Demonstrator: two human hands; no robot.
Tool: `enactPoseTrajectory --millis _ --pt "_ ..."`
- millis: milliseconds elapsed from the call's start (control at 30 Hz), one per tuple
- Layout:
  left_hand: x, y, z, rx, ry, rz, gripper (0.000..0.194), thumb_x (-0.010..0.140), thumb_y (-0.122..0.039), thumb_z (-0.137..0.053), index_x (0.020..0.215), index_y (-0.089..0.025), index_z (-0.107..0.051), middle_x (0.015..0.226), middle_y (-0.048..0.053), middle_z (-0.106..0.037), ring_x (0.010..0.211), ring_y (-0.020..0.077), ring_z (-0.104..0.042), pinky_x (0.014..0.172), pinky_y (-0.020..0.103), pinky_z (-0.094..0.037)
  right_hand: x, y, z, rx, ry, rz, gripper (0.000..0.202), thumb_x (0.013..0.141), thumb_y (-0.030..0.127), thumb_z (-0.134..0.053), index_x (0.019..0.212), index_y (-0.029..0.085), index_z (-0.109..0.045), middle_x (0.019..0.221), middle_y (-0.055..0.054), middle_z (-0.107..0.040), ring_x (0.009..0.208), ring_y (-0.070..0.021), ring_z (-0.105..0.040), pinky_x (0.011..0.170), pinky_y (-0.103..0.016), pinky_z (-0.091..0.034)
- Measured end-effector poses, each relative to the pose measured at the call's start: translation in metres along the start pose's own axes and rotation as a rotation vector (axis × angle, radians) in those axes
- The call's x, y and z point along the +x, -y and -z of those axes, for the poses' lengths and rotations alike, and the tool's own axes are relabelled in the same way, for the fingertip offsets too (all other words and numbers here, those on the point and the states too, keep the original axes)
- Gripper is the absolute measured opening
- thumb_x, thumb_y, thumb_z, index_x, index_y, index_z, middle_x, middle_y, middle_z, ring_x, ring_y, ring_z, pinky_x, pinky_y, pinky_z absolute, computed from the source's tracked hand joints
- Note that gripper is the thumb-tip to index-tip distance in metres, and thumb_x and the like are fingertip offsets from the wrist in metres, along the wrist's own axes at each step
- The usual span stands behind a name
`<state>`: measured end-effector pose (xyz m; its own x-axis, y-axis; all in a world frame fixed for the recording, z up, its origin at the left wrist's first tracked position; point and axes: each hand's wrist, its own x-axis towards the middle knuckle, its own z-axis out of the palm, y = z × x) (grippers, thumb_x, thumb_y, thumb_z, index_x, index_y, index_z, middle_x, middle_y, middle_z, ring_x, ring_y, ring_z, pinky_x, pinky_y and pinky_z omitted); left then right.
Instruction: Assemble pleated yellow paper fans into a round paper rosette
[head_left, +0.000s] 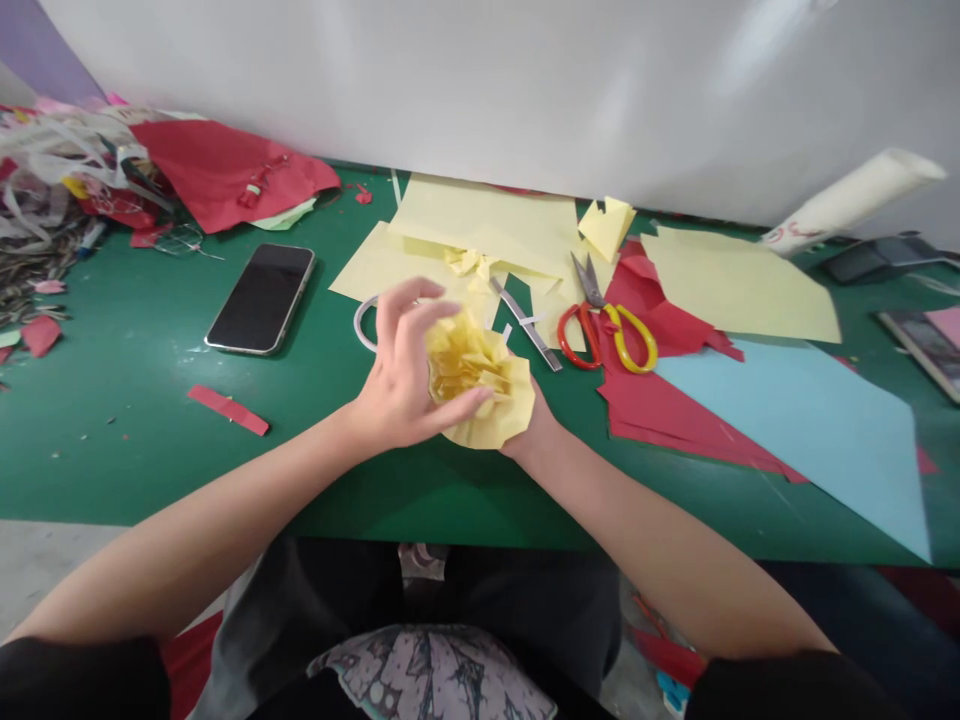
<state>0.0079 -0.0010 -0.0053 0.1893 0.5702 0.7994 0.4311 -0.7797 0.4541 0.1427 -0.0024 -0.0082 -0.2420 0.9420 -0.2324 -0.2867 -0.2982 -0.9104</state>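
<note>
A yellow paper flower [491, 405] with layered, crumpled petals faces up over the front of the table. My right hand [531, 425] holds it from behind and below, its fingers mostly hidden by the petals. Around the flower's left side curves my left hand [409, 370], its thumb across the inner petals and its bent fingers arched at the upper rim. Just beyond lie silver tweezers [529, 325] and scissors [607, 320] with one red and one yellow handle. A white ring, perhaps a tape roll [365, 322], shows partly behind my left hand.
Pale yellow sheets [487, 215] lie at the back, with red paper [675, 420] and a light blue sheet [817, 410] to the right. A phone [262, 300] and a red strip [229, 408] lie left. Cluttered craft scraps [67, 180] fill the far left. A white wall [487, 90] stands behind.
</note>
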Motion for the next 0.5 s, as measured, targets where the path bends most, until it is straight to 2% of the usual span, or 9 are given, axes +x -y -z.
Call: enactPoseTrajectory --millis 100,167,233,333,500 --pt "0.0049 0.0007 0.0032 -0.340 0.176 0.463 0.073 0.063 -0.041 -0.070 0.121 -0.021 -0.032 0.125 0.013 -0.040 0.119 0.0287 -0.040 0.091 0.040 -0.043 0.0001 0.0033 -0.0004 0.136 0.023 -0.105 0.036 0.067 0.048 -0.054 0.095 0.026 -0.049 0.095 -0.001 -0.064 0.094 -0.0186 -0.062 0.078 -0.036 -0.052" --pt "0.0074 -0.0002 0.0033 -0.624 0.293 0.745 0.066 0.064 -0.038 -0.070 0.118 -0.020 -0.036 0.118 0.012 -0.049 0.112 0.0268 -0.049 0.087 0.038 -0.047 0.0006 0.0039 -0.0001 0.157 -0.001 -0.121 0.034 0.068 0.048 -0.053 0.095 0.027 -0.047 0.096 -0.001 -0.063 0.097 -0.0187 -0.061 0.077 -0.036 -0.053" --pt "0.0085 -0.0019 0.0021 -0.847 0.343 0.912 0.054 0.067 -0.033 -0.069 0.111 -0.017 -0.041 0.109 0.010 -0.055 0.102 0.0237 -0.056 0.080 0.033 -0.051 0.0010 0.0036 0.0001 0.152 -0.021 -0.096 0.030 0.069 0.047 -0.053 0.091 0.028 -0.047 0.095 0.000 -0.063 0.095 -0.0184 -0.061 0.073 -0.035 -0.053" --pt "0.0077 -0.0045 -0.0005 -0.994 0.301 0.967 0.047 0.070 -0.026 -0.068 0.108 -0.016 -0.042 0.102 0.008 -0.057 0.095 0.0198 -0.059 0.074 0.028 -0.052 0.0011 0.0018 0.0002 0.159 -0.053 -0.028 0.027 0.066 0.046 -0.059 0.085 0.030 -0.048 0.087 0.004 -0.063 0.088 -0.0173 -0.063 0.070 -0.035 -0.053" --pt "0.0059 -0.0042 -0.0022 -0.893 0.251 0.963 0.053 0.065 -0.024 -0.071 0.108 -0.017 -0.040 0.099 0.006 -0.056 0.093 0.0181 -0.059 0.075 0.028 -0.051 0.0025 -0.0015 0.0007 0.197 -0.078 0.072 0.031 0.060 0.043 -0.068 0.082 0.028 -0.052 0.082 0.004 -0.061 0.087 -0.0170 -0.061 0.074 -0.034 -0.052"
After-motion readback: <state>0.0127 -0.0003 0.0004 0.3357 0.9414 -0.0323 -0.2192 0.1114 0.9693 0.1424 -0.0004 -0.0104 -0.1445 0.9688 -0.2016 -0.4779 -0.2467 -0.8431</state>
